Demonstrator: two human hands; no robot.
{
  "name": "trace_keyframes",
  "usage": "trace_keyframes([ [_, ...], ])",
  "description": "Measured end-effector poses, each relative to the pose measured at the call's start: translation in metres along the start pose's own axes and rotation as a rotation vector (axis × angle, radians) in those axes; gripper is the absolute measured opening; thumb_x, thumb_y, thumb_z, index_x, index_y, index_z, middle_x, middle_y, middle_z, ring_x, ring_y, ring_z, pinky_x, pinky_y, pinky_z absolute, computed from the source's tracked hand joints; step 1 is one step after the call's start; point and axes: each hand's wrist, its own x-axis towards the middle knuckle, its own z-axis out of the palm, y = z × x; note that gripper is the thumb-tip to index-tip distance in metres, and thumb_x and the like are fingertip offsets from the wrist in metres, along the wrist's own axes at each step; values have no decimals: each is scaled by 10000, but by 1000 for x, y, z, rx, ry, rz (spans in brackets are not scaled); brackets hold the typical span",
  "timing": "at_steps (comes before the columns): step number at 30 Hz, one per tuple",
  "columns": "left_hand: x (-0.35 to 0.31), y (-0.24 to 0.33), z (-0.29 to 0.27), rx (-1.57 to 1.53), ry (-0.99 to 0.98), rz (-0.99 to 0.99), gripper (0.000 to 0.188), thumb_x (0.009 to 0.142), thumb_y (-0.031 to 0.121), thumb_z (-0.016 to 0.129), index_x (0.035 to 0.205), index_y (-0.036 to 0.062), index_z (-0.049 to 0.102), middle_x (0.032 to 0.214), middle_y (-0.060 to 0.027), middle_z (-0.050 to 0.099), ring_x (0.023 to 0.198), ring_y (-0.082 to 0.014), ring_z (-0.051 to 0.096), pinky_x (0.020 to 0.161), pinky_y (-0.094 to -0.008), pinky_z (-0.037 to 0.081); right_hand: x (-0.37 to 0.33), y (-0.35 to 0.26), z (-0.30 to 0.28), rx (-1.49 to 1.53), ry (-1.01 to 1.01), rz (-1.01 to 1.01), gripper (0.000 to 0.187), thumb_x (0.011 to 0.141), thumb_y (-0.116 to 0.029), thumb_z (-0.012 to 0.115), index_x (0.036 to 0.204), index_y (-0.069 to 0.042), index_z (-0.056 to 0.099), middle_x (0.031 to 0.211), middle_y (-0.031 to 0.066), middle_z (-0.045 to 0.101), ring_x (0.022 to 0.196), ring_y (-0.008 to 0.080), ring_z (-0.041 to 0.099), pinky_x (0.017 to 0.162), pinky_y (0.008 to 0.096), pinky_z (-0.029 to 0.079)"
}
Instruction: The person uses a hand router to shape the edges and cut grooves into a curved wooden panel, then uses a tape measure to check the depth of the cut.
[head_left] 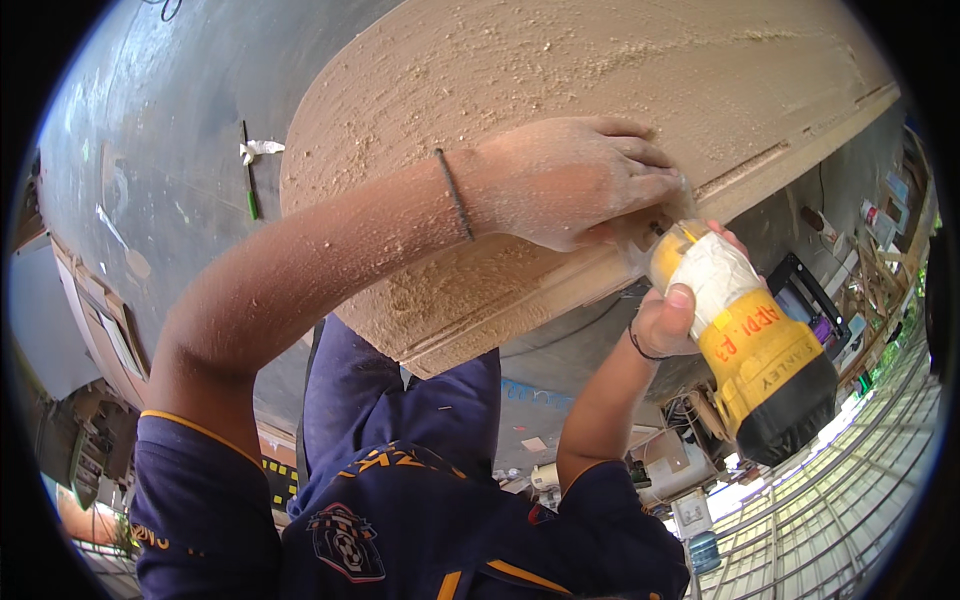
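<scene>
My right hand (672, 318) is wrapped round the body of a yellow and black trim router (752, 352), which has white tape about its middle. The router is tilted, with its base end against the front edge of a large wooden board (420, 110). Over the board's surface reaches my left arm, dusted with wood powder. The left hand (575, 180) lies palm down, its fingers bent together around the router's base end. Its thumb and the cutting bit are hidden. A groove (745, 168) runs along the board's edge to the right of the hands.
Wood shavings (400, 285) cover much of the board. On the grey floor beyond lie a green and black stick-like tool (249, 180) and a scrap of white paper (264, 148). A black frame-shaped object (808, 298) and stacked wood pieces are at the right.
</scene>
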Motion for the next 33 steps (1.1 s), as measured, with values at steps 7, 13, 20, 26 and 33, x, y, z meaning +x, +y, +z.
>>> trace_keyframes([
  [7, 17, -5, 8, -41, 78, -47, 667, 709, 176, 764, 1301, 68, 476, 1288, -125, 564, 1253, -278, 493, 1132, -412, 332, 17, 12, -11, -23, -60, 27, 824, 793, -423, 610, 1369, -15, 184, 1164, 279, 473, 1038, 398, 543, 863, 490, 481],
  [13, 32, -11, 15, -54, 133, -58, 635, 716, 183, 762, 1279, 72, 490, 1245, -130, 588, 1217, -283, 524, 1116, -401, 360, 26, 28, -16, 30, -5, 51, 815, 753, -365, 607, 1365, 23, 233, 1192, 260, 462, 1085, 415, 534, 916, 519, 463],
  [20, 48, -18, 17, -47, 148, -68, 590, 733, 189, 751, 1251, 58, 500, 1224, -140, 601, 1197, -290, 540, 1105, -396, 373, 39, 41, -22, 42, 4, 66, 774, 732, -352, 617, 1331, 28, 308, 1191, 238, 480, 1112, 392, 525, 956, 503, 441],
  [26, 64, -23, 18, -32, 137, -76, 574, 734, 202, 757, 1233, 56, 514, 1203, -133, 618, 1191, -287, 548, 1105, -388, 375, 54, 50, -26, 69, 16, 83, 725, 717, -338, 614, 1281, 42, 362, 1182, 235, 493, 1111, 381, 527, 954, 495, 436],
  [33, 81, -28, 20, 2, 144, -93, 554, 749, 204, 747, 1234, 56, 522, 1220, -129, 613, 1192, -283, 552, 1103, -382, 383, 69, 61, -28, 79, 35, 94, 743, 697, -329, 615, 1283, 59, 372, 1175, 235, 493, 1103, 375, 527, 951, 484, 433],
])
